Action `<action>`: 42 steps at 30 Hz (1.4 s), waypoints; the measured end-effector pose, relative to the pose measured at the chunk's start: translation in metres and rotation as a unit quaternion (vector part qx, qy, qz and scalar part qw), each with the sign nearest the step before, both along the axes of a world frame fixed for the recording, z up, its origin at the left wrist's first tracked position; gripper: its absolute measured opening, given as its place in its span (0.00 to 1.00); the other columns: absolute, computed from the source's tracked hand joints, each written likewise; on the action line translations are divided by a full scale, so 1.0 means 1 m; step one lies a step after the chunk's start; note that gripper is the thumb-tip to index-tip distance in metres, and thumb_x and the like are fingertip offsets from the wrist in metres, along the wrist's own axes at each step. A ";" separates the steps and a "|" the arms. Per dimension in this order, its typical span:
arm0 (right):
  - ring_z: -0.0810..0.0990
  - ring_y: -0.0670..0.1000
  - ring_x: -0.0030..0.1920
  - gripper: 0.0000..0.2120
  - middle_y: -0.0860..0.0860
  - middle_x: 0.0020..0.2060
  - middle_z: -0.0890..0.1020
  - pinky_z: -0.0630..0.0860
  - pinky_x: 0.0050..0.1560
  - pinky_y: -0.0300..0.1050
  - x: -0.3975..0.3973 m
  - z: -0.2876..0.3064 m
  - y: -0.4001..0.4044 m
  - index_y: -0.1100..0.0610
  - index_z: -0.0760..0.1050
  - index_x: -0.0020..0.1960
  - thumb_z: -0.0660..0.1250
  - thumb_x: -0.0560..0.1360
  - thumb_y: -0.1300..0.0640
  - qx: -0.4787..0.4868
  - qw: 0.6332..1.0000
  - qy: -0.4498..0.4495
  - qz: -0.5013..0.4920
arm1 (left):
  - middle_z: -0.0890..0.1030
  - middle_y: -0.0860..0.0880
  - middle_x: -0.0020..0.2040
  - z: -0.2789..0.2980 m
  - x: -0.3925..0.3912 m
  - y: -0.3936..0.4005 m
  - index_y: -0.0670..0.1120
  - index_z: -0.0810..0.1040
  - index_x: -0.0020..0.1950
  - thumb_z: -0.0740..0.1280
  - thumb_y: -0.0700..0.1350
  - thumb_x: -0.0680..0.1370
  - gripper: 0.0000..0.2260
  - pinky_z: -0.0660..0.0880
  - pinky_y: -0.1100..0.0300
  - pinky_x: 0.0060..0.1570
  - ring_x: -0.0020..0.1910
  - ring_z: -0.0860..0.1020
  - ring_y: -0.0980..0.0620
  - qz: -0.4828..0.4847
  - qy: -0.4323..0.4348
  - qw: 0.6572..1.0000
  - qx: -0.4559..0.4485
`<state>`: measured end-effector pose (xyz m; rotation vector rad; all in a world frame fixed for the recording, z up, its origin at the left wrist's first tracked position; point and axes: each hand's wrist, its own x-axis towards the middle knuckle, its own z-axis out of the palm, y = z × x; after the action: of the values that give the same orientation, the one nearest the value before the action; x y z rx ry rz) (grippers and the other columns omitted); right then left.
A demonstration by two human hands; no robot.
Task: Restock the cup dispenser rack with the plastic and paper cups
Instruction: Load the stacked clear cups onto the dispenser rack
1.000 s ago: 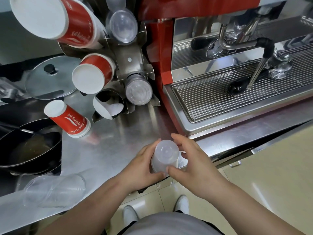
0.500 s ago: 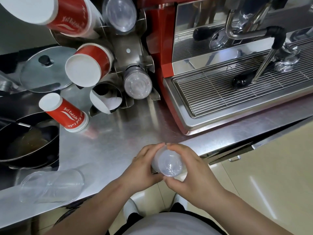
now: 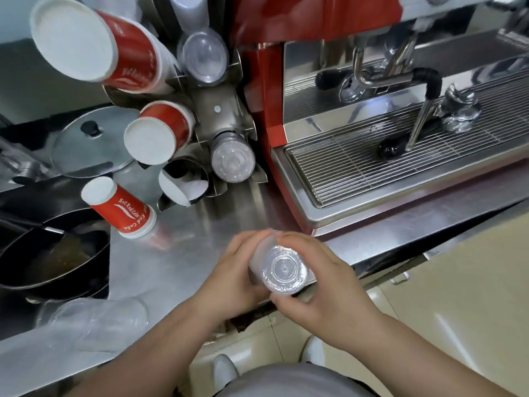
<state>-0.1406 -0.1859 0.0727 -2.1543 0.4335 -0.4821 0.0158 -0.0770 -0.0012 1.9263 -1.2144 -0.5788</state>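
Now, hands: your left hand and right hand clasp the clear cup stack.
Location: over the counter edge.
Risk: slick plastic, loosened grip, stack drops floorward.

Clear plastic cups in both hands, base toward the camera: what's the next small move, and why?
Probably carry the clear plastic cups up and left to the dispenser rack and slide them into the lower clear-cup tube. Both the left hand and right hand already grip the stack over the counter edge, and that tube holds matching clear cups.
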 end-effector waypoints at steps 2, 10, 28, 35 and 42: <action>0.67 0.35 0.66 0.34 0.30 0.64 0.68 0.62 0.63 0.27 0.006 0.018 -0.003 0.38 0.64 0.64 0.74 0.64 0.55 -0.025 0.999 -0.026 0.002 | 0.63 0.70 0.68 0.022 0.007 -0.005 0.61 0.69 0.70 0.76 0.42 0.68 0.34 0.61 0.76 0.67 0.70 0.62 0.71 0.009 -0.008 0.999 -0.032; 0.69 0.35 0.66 0.35 0.32 0.63 0.70 0.63 0.63 0.28 0.033 0.100 -0.018 0.43 0.67 0.65 0.76 0.63 0.58 -0.120 0.981 -0.153 0.020 | 0.75 0.50 0.64 0.117 0.050 -0.036 0.45 0.73 0.68 0.76 0.50 0.70 0.28 0.70 0.54 0.66 0.67 0.72 0.50 -0.002 -0.148 0.986 -0.076; 0.69 0.32 0.63 0.35 0.28 0.59 0.72 0.64 0.59 0.24 0.088 0.256 -0.022 0.40 0.67 0.64 0.77 0.65 0.60 -0.199 0.921 -0.335 -0.016 | 0.69 0.59 0.71 0.332 0.107 -0.043 0.56 0.65 0.74 0.75 0.53 0.67 0.37 0.65 0.62 0.71 0.72 0.64 0.63 -0.003 -0.318 0.931 -0.177; 0.66 0.32 0.56 0.33 0.43 0.60 0.71 0.57 0.55 0.18 0.131 0.279 -0.031 0.46 0.68 0.67 0.76 0.65 0.59 -0.239 0.930 -0.267 -0.079 | 0.74 0.61 0.66 0.358 0.145 -0.055 0.60 0.68 0.70 0.73 0.52 0.69 0.30 0.71 0.58 0.66 0.68 0.70 0.62 -0.010 -0.319 0.939 -0.132; 0.62 0.33 0.52 0.31 0.45 0.60 0.68 0.57 0.53 0.17 0.178 0.269 -0.038 0.48 0.66 0.67 0.72 0.67 0.61 -0.244 0.936 -0.238 -0.086 | 0.78 0.59 0.57 0.356 0.174 -0.066 0.59 0.73 0.62 0.69 0.46 0.69 0.22 0.75 0.56 0.59 0.60 0.75 0.59 -0.027 -0.324 0.938 -0.121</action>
<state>0.0373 -0.2235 0.3416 -2.3626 0.2401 -1.2906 0.1903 -0.1431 0.3551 1.9277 -1.6521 0.2111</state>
